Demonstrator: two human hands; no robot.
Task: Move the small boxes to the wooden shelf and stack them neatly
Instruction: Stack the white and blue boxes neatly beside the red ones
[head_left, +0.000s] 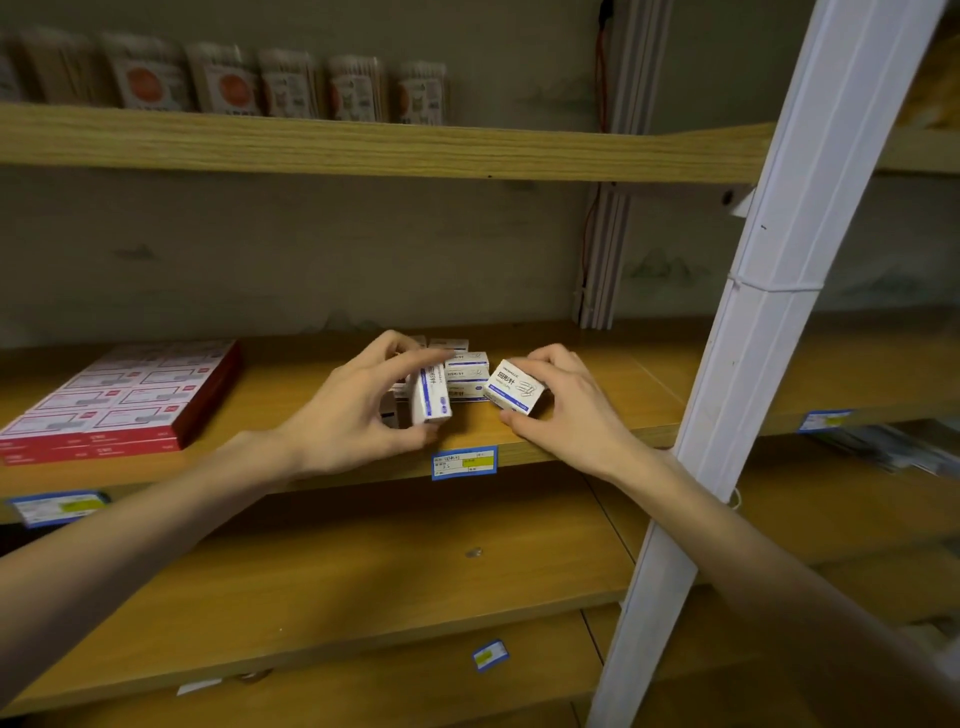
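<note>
Mid-task, I judge. Few paper-clip boxes (466, 370) already stacked on wooden shelf (597, 415). Left hand (353, 410) pinches upright box (430, 397) at stack's front; right hand (558, 410) grips tilted box (514, 392) beside stack. Both left to place and square up.

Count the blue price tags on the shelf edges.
4: one below the hands, one far left, one right of the white post, one lower down.
</note>
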